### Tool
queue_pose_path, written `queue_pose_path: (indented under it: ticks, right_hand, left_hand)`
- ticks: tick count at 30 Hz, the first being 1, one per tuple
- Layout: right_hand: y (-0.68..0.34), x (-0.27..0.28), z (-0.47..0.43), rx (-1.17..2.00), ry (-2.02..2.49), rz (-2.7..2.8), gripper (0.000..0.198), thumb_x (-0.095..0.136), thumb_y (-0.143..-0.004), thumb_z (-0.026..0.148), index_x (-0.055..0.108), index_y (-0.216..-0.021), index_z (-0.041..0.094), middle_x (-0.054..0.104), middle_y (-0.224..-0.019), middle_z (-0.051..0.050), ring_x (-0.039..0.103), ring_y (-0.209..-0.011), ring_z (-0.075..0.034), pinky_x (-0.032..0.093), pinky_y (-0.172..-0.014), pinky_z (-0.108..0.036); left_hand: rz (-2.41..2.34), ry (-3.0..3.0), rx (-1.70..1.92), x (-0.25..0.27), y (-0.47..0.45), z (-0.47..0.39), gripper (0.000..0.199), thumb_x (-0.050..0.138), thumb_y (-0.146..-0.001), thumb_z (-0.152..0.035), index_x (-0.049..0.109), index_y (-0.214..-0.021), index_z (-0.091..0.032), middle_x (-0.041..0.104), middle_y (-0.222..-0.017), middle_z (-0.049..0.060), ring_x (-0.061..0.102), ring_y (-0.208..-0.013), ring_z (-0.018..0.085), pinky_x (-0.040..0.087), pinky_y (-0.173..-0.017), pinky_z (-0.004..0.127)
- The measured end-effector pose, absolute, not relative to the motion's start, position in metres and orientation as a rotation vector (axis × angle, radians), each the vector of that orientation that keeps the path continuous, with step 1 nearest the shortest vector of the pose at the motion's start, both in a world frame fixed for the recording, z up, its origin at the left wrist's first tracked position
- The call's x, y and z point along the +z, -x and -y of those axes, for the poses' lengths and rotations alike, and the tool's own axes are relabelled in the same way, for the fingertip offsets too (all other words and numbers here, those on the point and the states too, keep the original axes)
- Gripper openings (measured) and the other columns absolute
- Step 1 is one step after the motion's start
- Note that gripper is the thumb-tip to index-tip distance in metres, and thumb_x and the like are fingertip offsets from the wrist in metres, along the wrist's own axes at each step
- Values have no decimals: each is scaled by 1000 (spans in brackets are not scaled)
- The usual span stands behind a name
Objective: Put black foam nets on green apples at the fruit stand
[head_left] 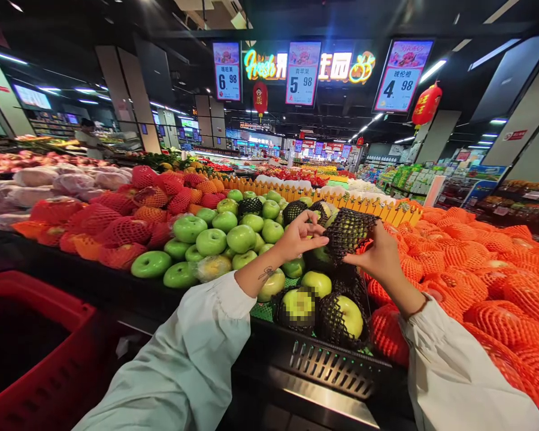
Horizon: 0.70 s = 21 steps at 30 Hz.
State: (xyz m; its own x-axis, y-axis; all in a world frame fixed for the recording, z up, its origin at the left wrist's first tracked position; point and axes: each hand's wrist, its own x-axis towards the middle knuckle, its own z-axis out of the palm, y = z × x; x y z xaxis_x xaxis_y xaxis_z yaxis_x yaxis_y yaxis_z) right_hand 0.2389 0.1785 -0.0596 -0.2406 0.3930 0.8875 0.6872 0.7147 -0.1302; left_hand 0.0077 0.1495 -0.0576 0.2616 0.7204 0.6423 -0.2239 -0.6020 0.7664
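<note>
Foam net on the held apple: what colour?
Black mesh net over a green apple, held between both hands; the head view shows it.

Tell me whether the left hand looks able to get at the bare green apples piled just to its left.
Probably yes. The left hand only pinches the black-netted fruit that the right hand holds, and the bare green apples lie open on top, nothing over them.
</note>
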Motion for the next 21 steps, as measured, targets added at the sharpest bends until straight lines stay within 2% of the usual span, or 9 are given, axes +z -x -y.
queue_pose_path:
  ticks: [2,6,9,13,18,21]
  right_hand:
    - [-240,-62,-180,-467,821,1894,75,74,-65,73,52,-108,17,68,-94,-10,64,-80,-25,45,-64,-33]
    - [-242,-63,-178,-671,825,1932,71,64,-72,81,52,-99,17,62,-81,-9,58,-70,-21,34,-56,-29]
    - [-243,-62,-175,-762,814,1947,67,55,-81,80,54,-102,16,60,-82,-10,57,-72,-22,29,-56,-28]
    - [-243,-60,-172,-860,796,1938,68,45,-85,82,54,-97,16,58,-78,-9,53,-67,-20,24,-55,-28]
    - [-241,-61,-173,-882,758,1942,69,44,-86,82,55,-100,16,58,-79,-9,53,-67,-19,25,-55,-27]
    - [-241,-61,-173,-835,817,1954,72,44,-83,86,55,-97,16,56,-76,-8,52,-67,-19,23,-55,-27]
  left_hand:
    - [-380,-1601,1437,-54,-6,-148,68,94,-57,-40,39,-91,-19,59,-86,-2,47,-63,3,35,-55,16]
    - [-435,-1503,1407,-52,-6,-150,68,94,-57,-43,50,-103,-17,55,-86,-4,38,-51,0,20,-43,17]
    - [-598,-1538,1456,-53,-6,-154,64,95,-51,-43,59,-94,-13,56,-83,-1,46,-61,4,29,-50,18]
    - [-752,-1670,1403,-53,-5,-156,54,95,-49,-43,57,-71,-11,53,-72,-1,45,-66,6,33,-60,21]
    - [-609,-1638,1473,-53,-5,-153,56,94,-51,-39,54,-79,-12,57,-81,-2,53,-71,7,47,-72,24]
    - [-597,-1653,1550,-56,-6,-154,58,94,-52,-39,52,-83,-13,56,-85,-2,54,-71,7,49,-72,24]
